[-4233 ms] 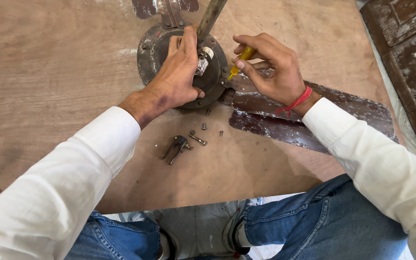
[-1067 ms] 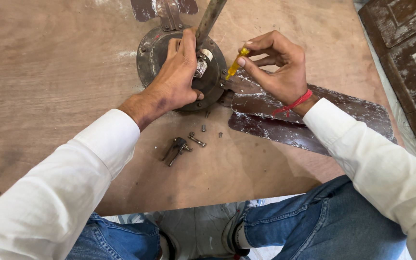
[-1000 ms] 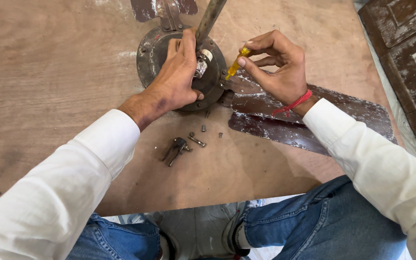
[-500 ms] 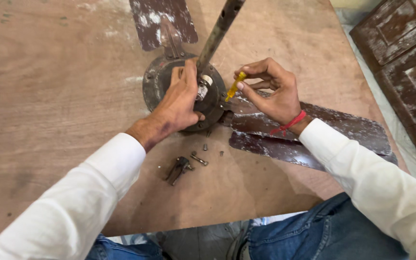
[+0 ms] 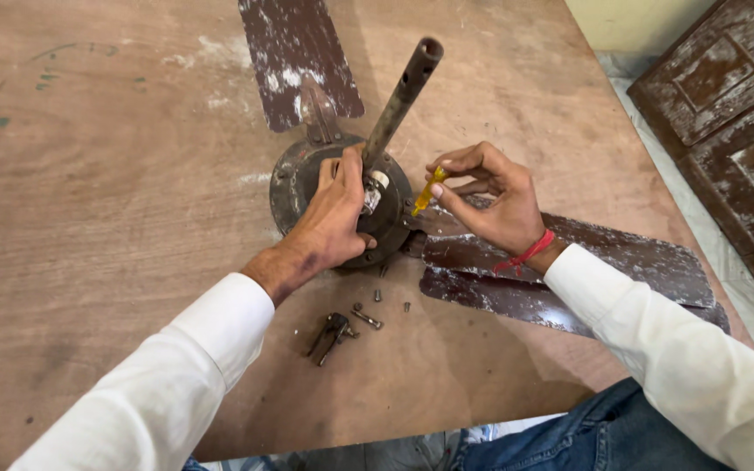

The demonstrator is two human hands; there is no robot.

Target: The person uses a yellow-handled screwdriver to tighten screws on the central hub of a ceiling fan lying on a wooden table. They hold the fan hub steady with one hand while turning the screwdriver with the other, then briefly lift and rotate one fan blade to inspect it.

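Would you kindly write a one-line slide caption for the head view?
Left hand steadies a rusty ceiling fan motor while right hand works a yellow-handled screwdriver at its edge.

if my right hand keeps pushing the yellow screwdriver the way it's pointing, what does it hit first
Most likely the fan motor housing: the right hand aims the yellow screwdriver down-left at its rim, beside the left hand. Depth is unclear.
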